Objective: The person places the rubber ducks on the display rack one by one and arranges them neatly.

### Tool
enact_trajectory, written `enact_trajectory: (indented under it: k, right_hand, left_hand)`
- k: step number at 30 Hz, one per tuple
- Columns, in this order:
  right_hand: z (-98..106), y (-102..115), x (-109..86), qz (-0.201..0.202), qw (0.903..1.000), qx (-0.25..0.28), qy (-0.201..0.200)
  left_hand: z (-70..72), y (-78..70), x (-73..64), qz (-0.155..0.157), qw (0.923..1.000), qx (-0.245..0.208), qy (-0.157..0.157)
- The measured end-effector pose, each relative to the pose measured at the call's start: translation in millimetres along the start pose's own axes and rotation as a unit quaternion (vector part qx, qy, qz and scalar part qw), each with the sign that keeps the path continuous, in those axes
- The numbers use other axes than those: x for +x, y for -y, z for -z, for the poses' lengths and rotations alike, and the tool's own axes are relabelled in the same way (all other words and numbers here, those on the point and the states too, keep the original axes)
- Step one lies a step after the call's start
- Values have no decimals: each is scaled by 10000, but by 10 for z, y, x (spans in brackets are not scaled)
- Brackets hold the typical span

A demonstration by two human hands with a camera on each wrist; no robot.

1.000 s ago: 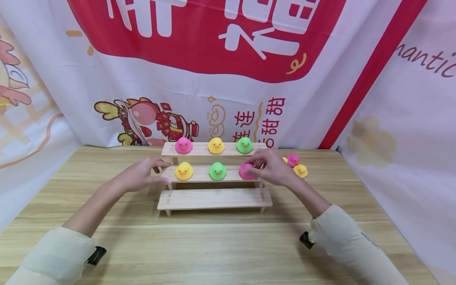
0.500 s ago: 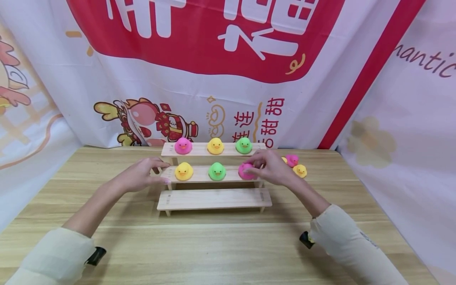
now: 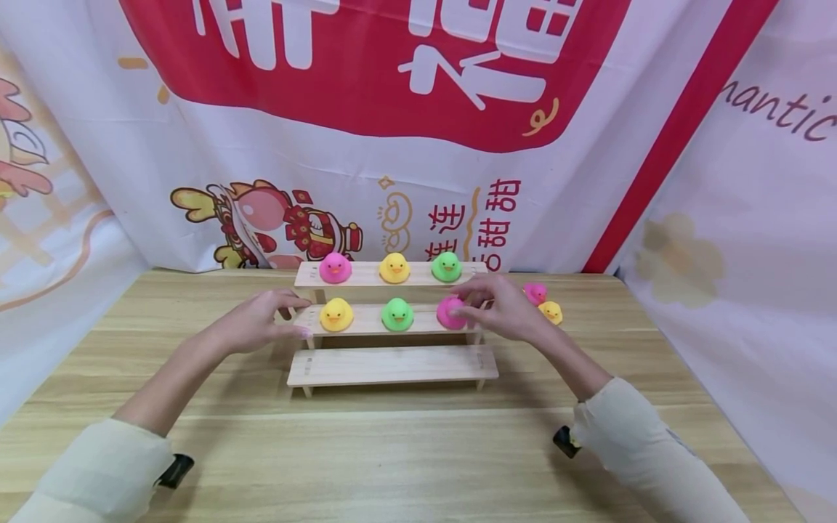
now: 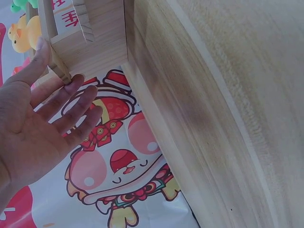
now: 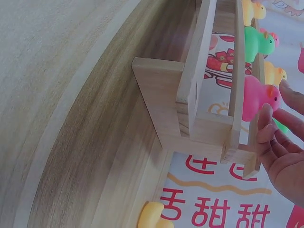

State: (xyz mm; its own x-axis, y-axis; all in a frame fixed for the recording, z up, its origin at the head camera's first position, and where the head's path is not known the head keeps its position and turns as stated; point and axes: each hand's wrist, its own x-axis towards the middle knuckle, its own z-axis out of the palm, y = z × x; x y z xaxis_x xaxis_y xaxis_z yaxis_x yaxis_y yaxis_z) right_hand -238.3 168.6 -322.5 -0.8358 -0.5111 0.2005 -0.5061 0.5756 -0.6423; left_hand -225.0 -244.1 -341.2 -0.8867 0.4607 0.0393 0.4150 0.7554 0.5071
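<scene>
Pink, round and smooth, one duck [image 3: 449, 313] is seated upright at the right end of the middle step [image 3: 426, 319] of a pale wooden stand [image 3: 392, 367]. On the same step it is preceded, from the left, by a yellow duck [image 3: 336, 315] and a green duck [image 3: 397, 314]; the top step [image 3: 420, 274] is occupied by three more. In the right wrist view a dark eye and an orange patch are shown on the pink head, which is partly covered by the thumb in the head view. The stand's upright end boards are also seen there side-on, while the loose pair of ducks [image 3: 551, 312] on the table [image 3: 405, 457] is shown whole only from the head. By the left wrist camera the palm and spread fingers are revealed. Both forearms are reached forward from pushed-up cream sleeves [image 3: 104, 472]. The right hand [image 3: 503, 309] is bent inward, and the pink duck is pinched lightly between thumb and fingers, narrowly parted around it. By the left hand [image 3: 258, 319], the middle step's left end is held between thumb and forefinger, the other fingers being left loosely extended.
</scene>
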Motion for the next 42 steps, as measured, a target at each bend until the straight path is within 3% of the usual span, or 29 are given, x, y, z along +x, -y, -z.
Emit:
enact_trajectory:
  k: [7, 13, 25, 42]
  right_hand:
    - [109, -59, -124, -95, 9998, 76, -162]
    - [236, -156, -241, -460, 9983, 7, -357]
    - [439, -463, -388, -1028, 9927, 0, -634]
    - [543, -978, -474, -1345, 9871, -346, -798]
  left_hand:
    - [-4, 5, -2, 14, 10000, -16, -25]
    - [-7, 15, -6, -26, 10000, 1, -61]
    - [-10, 0, -3, -101, 9999, -26, -76]
    - [-11, 11, -6, -75, 10000, -43, -40]
